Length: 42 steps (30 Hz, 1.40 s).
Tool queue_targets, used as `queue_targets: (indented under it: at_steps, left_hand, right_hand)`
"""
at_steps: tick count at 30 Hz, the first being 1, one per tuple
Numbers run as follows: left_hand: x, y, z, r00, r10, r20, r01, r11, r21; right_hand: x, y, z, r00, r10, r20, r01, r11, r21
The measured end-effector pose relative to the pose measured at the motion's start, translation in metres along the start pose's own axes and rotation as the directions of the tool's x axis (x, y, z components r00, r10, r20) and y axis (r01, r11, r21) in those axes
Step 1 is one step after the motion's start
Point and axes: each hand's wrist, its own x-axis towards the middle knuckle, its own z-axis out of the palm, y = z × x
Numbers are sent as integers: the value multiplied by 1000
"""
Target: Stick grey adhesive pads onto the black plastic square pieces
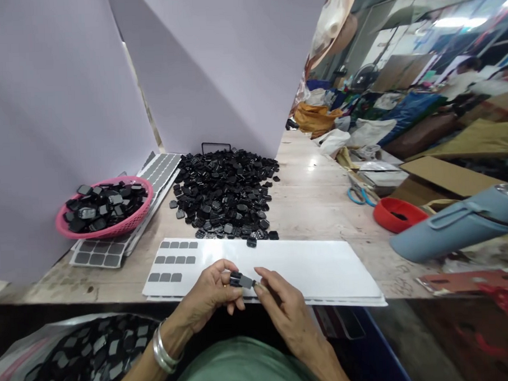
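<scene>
My left hand [214, 288] is closed on a small black plastic piece [235, 279], held above the front edge of a white sticker sheet [278, 268]. A grey rounded sticker [246, 281] lies between the two hands, against the black piece. The thumb and forefinger of my right hand [284, 298] pinch the sticker's right end. Rows of grey stickers [170, 260] remain on the left part of the sheet. One loose black piece [251, 243] rests at the sheet's back edge, in front of a big heap of black pieces [229, 191].
A pink basket [149, 209] of black pieces stands at left on more sticker sheets [99, 254]. Below is a bag of pieces [88, 355]. At right are scissors [359, 194], a red round container [392, 218], a blue-grey bottle [453, 224] and a cardboard box [451, 176].
</scene>
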Motion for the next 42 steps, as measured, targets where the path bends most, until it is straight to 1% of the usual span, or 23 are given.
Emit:
queue_targets:
  at_steps: [2,5,7,10,17,24,32,38,42]
  left_hand:
    - [0,0,1,1000,-6,0,6,1000,-4]
    - [-1,2,1,1000,-21,4,21,1000,-8]
    - [-2,2,1,999,-30,10,30,999,-11]
    - [-1,0,-1,999,-32,10,32,999,-14]
    - [0,0,0,999,-44,10,44,999,-18]
    - [0,-1,2,999,-32,8,32,999,-38]
    - [-2,-4,5,999,-21,-32,20,999,-32]
    - [-3,-5,2,998,-13,-61,13,1000,-3]
    - [-4,-5,1,996,23,-81,-21,1000,23]
  right_hand:
    - [1,1,4,997,-77,-24,75,996,-54]
    - [2,2,8,988,-151,-38,146,983,-111]
    - [3,2,9,980,-194,-33,188,973,-135]
    - [5,-1,8,975,-222,2,220,961,-166]
    - [9,-9,7,969,-236,69,246,937,-248]
    - [7,-10,8,967,-240,80,253,923,-290]
    - [7,-10,11,974,-200,103,223,913,-341]
    - [6,-11,14,977,-160,143,206,889,-409]
    - [7,-14,18,973,-153,173,216,866,-451]
